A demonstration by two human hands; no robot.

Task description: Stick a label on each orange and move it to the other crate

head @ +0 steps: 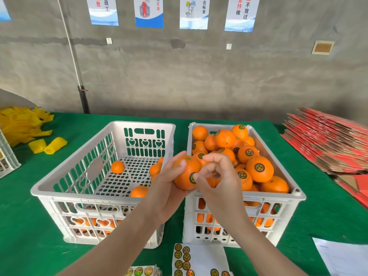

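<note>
1. The left hand [169, 188] grips an orange [186, 172] from below and from the left, with its fingers curled round the fruit and its thumb lying across the top.
2. This orange is held in the air above the gap between the two white crates, over their near rims.
3. A round dark label [192, 177] sits on the orange's right side.
4. The right hand [217, 176] has its fingers curled in and holds nothing. Its thumb tip presses against the label.
5. The left crate [83, 196] holds only a few loose oranges [117, 166] on its perforated floor.
6. The right crate [258, 195] is heaped with oranges [258, 169], and many of them show the same round label.
7. Both crates stand side by side on a green tabletop [29, 236].
8. A label sheet [199, 257] lies on the tabletop just near of the right crate. It has rows of round stickers down its left side.
9. Yellow foam nets [22, 124] are piled at the far left.
10. A stack of flattened red cartons [328, 140] lies at the right.
11. A white paper [342, 255] lies at the near right.
12. Posters [149, 12] hang on the grey wall behind.
</note>
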